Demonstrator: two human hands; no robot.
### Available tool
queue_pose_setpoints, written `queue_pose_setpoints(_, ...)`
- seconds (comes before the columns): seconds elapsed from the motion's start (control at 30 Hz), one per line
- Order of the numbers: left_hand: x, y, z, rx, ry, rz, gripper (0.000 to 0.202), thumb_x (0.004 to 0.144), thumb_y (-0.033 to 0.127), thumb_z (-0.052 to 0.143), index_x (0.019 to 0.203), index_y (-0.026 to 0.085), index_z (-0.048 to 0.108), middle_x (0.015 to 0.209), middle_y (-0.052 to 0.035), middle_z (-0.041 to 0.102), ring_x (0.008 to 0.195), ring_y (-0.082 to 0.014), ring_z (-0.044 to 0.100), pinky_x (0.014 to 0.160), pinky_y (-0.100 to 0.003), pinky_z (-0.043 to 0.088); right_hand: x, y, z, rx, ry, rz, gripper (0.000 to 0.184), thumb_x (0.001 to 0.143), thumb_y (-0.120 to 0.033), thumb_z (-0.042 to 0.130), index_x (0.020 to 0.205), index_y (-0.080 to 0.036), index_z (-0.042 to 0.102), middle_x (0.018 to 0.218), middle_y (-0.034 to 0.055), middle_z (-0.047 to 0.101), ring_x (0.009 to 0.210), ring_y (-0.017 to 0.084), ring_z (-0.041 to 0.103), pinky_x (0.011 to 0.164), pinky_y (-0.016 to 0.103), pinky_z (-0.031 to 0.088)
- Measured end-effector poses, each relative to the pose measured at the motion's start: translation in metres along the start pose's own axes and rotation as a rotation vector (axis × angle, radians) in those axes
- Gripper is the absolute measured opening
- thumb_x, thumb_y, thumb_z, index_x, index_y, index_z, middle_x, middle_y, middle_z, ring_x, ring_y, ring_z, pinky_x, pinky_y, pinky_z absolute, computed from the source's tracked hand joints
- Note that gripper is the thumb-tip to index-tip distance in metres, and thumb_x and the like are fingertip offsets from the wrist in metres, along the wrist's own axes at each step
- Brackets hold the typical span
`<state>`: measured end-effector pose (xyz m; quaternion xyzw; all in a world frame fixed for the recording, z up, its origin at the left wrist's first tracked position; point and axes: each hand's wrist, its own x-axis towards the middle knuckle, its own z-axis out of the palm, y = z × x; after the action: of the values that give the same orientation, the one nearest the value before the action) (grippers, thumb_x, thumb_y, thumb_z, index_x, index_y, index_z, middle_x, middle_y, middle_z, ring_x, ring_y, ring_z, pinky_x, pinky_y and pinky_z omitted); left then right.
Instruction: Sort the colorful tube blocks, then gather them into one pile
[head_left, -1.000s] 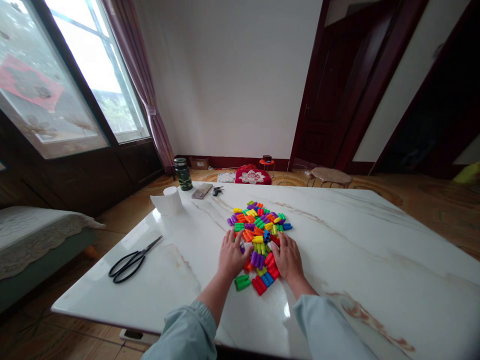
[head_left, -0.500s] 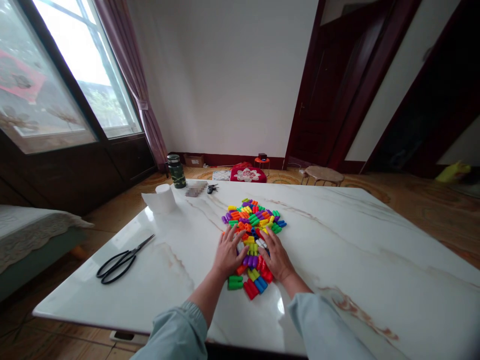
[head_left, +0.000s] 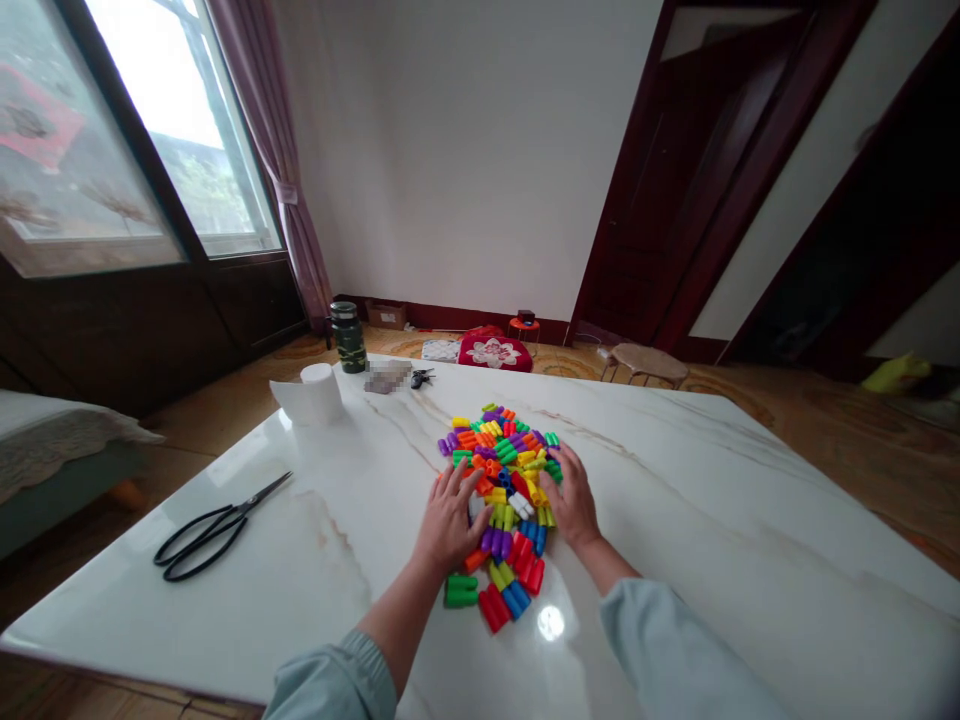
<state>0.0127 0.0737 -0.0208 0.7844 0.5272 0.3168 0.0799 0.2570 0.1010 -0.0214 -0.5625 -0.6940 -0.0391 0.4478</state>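
A heap of small coloured plastic blocks (head_left: 504,470) lies in the middle of a white marble table (head_left: 712,540). My left hand (head_left: 448,520) lies flat on the heap's left side with fingers spread. On the heap's right edge rests my right hand (head_left: 574,500), also flat and open. A green block (head_left: 461,590) and red and blue blocks (head_left: 504,600) sit at the near end of the heap, between my forearms. Neither hand holds anything.
Black scissors (head_left: 210,527) lie at the left of the table. A paper roll (head_left: 313,392), a dark bottle (head_left: 348,337), a flat blurred object (head_left: 388,376) and keys (head_left: 421,377) stand at the far left corner. A small stool (head_left: 643,362) and a red cushion (head_left: 495,352) are on the floor beyond.
My right hand slid outward from the heap's near middle to its right edge. My left hand stayed on the left side. The view shifted slightly.
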Motion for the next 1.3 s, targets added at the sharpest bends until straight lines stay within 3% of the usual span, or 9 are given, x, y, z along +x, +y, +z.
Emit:
queue_pose_setpoints(0.07, 0.0, 0.0, 0.0, 0.002, -0.001, -0.001, 0.057, 0.088, 0.044, 0.055, 0.142, 0.026, 0.047, 0.155, -0.0104, 0.038, 0.144, -0.0331, 0.03, 0.116, -0.055, 0.028, 0.026, 0.022, 0.01, -0.116, -0.011, 0.097, 0.05, 0.094, -0.052, 0.04, 0.124, -0.017, 0.059, 0.134, 0.0175, 0.055, 0.129, 0.029, 0.046, 0.106, 0.051, 0.039)
queue_pose_setpoints(0.17, 0.0, 0.001, -0.001, 0.012, -0.012, -0.002, 0.057, 0.088, 0.043, 0.055, 0.143, 0.027, 0.046, 0.155, -0.0098, 0.037, 0.145, -0.0325, 0.028, 0.116, -0.055, 0.027, 0.048, 0.045, 0.029, -0.227, -0.188, 0.276, 0.055, 0.093, -0.058, 0.034, 0.119, -0.021, 0.065, 0.13, 0.0162, 0.058, 0.124, 0.03, 0.05, 0.101, 0.054, 0.04)
queue_pose_setpoints(0.3, 0.0, 0.001, -0.001, 0.01, -0.022, -0.004, 0.058, 0.088, 0.043, 0.054, 0.143, 0.027, 0.045, 0.156, -0.0098, 0.035, 0.145, -0.0325, 0.027, 0.117, -0.055, 0.026, 0.037, 0.05, 0.051, -0.28, -0.299, 0.348, 0.056, 0.095, -0.058, 0.027, 0.127, -0.028, 0.062, 0.14, 0.015, 0.051, 0.126, 0.033, 0.048, 0.097, 0.061, 0.038)
queue_pose_setpoints(0.53, 0.0, -0.002, 0.003, -0.041, 0.032, -0.01, 0.066, 0.09, 0.049, 0.051, 0.148, 0.021, 0.037, 0.159, -0.0146, 0.026, 0.147, -0.0326, 0.023, 0.117, -0.053, 0.025, 0.003, 0.032, 0.048, -0.263, -0.234, 0.171, 0.045, 0.099, -0.048, 0.03, 0.123, -0.031, 0.064, 0.137, 0.0091, 0.057, 0.126, 0.026, 0.049, 0.099, 0.05, 0.042)
queue_pose_setpoints(0.77, -0.001, -0.003, 0.004, -0.073, 0.037, -0.023, 0.065, 0.092, 0.049, 0.048, 0.148, 0.019, 0.036, 0.159, -0.0171, 0.024, 0.148, -0.0327, 0.021, 0.117, -0.054, 0.024, 0.041, -0.001, 0.026, -0.334, -0.209, 0.217, 0.03, 0.089, -0.031, 0.051, 0.111, -0.024, 0.071, 0.135, 0.0113, 0.058, 0.126, 0.031, 0.049, 0.103, 0.055, 0.037)
queue_pose_setpoints(0.93, -0.001, -0.002, 0.003, -0.073, 0.028, -0.019, 0.068, 0.091, 0.051, 0.05, 0.148, 0.018, 0.035, 0.159, -0.0184, 0.024, 0.148, -0.0338, 0.019, 0.117, -0.056, 0.024, 0.079, -0.037, 0.036, -0.25, -0.507, -0.096, 0.068, 0.071, -0.004, 0.056, 0.137, -0.021, 0.054, 0.146, 0.0069, 0.049, 0.133, 0.023, 0.042, 0.109, 0.037, 0.036)
queue_pose_setpoints(1.07, -0.001, -0.002, 0.003, -0.074, 0.031, -0.008, 0.069, 0.091, 0.05, 0.051, 0.149, 0.017, 0.035, 0.157, -0.0197, 0.027, 0.148, -0.0339, 0.02, 0.116, -0.057, 0.024, 0.09, -0.054, 0.042, -0.333, -0.672, -0.139, 0.058, 0.072, 0.001, 0.054, 0.124, -0.021, 0.065, 0.127, 0.0106, 0.062, 0.121, 0.025, 0.052, 0.102, 0.035, 0.039)
queue_pose_setpoints(1.17, -0.002, -0.002, 0.004, -0.086, 0.032, -0.009, 0.069, 0.091, 0.049, 0.051, 0.149, 0.017, 0.035, 0.158, -0.0193, 0.026, 0.148, -0.034, 0.02, 0.116, -0.057, 0.024, 0.087, -0.057, 0.035, -0.337, -0.614, -0.129, 0.047, 0.078, -0.002, 0.049, 0.117, -0.019, 0.068, 0.115, 0.0134, 0.065, 0.113, 0.027, 0.056, 0.097, 0.038, 0.042)
queue_pose_setpoints(1.3, -0.001, -0.002, 0.006, -0.111, 0.043, -0.016, 0.069, 0.09, 0.051, 0.052, 0.149, 0.018, 0.035, 0.158, -0.0196, 0.027, 0.147, -0.035, 0.022, 0.115, -0.059, 0.025, 0.052, -0.059, 0.019, -0.031, -0.262, 0.016, 0.035, 0.09, -0.017, 0.043, 0.116, -0.017, 0.066, 0.114, 0.0131, 0.067, 0.107, 0.026, 0.06, 0.094, 0.038, 0.047)
